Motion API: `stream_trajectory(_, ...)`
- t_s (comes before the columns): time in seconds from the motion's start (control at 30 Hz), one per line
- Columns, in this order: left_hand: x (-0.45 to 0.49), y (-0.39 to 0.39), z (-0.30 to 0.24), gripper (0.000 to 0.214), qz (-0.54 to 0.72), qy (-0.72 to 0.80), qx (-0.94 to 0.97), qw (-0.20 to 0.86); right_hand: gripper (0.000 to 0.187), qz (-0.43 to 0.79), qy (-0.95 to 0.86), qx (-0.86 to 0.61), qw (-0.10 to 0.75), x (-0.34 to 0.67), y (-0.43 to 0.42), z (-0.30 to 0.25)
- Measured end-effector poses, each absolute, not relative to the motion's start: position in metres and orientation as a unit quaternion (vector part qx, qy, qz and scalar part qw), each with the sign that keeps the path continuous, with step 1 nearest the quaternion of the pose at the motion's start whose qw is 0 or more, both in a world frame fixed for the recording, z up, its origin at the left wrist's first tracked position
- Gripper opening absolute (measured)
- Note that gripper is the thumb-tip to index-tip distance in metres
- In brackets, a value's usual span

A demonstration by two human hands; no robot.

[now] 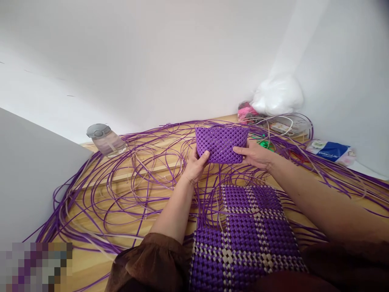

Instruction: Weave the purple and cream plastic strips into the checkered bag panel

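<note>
Between my two hands is a small purple woven basket (pixel 221 144), raised above the strands on the wooden surface. My left hand (pixel 196 164) grips its lower left side, the thumb lying on the front. At the right side my right hand (pixel 253 153) holds it, thumb also across the front and fingers partly hidden behind. Closer to me lies a larger purple and cream woven panel (pixel 249 239) with a checked pattern. Long loose purple strands (pixel 148 190) run out from it on several sides.
A clear bottle with a grey lid (pixel 105 140) stands at the left. Toward the right corner are a white plastic bag (pixel 278 95), a pink bundle (pixel 246 111) and a blue and white packet (pixel 330 152). Pale walls (pixel 152 61) border the wooden surface (pixel 91 259).
</note>
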State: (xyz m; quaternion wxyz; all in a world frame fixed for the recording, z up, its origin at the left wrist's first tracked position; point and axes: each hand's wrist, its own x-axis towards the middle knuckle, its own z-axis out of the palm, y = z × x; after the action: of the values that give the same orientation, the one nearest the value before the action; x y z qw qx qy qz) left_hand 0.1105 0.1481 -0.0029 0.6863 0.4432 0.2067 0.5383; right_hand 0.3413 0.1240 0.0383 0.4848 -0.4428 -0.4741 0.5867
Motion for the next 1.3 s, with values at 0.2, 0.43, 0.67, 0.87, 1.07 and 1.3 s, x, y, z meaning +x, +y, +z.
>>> stream_trajectory(0.2,0.119,0.146,-0.014,0.079,0.507,0.197,0.443,0.713,0.039,0.62,-0.439,-0.435,0.483,0.34,0.131,0.035)
stream_trajectory(0.43,0.118,0.141,0.005,0.081,0.526,0.13,0.433,0.72,0.042,0.624,-0.415,-0.422,0.51,0.34,0.139,0.028)
stream_trajectory(0.67,0.109,0.142,0.008,0.083,0.486,0.112,0.402,0.768,0.057,0.608,-0.391,-0.386,0.573,0.338,0.152,0.035)
stream_trajectory(0.87,0.11,0.143,0.005,0.087,0.476,0.134,0.413,0.765,0.062,0.603,-0.398,-0.392,0.569,0.34,0.154,0.031)
stream_trajectory(1.07,0.109,0.146,0.006,0.081,0.495,0.133,0.396,0.762,0.062,0.567,-0.426,-0.406,0.577,0.334,0.153,0.03)
stream_trajectory(1.3,0.109,0.148,0.003,0.072,0.549,0.168,0.375,0.728,0.069,0.469,-0.53,-0.411,0.575,0.325,0.143,0.023)
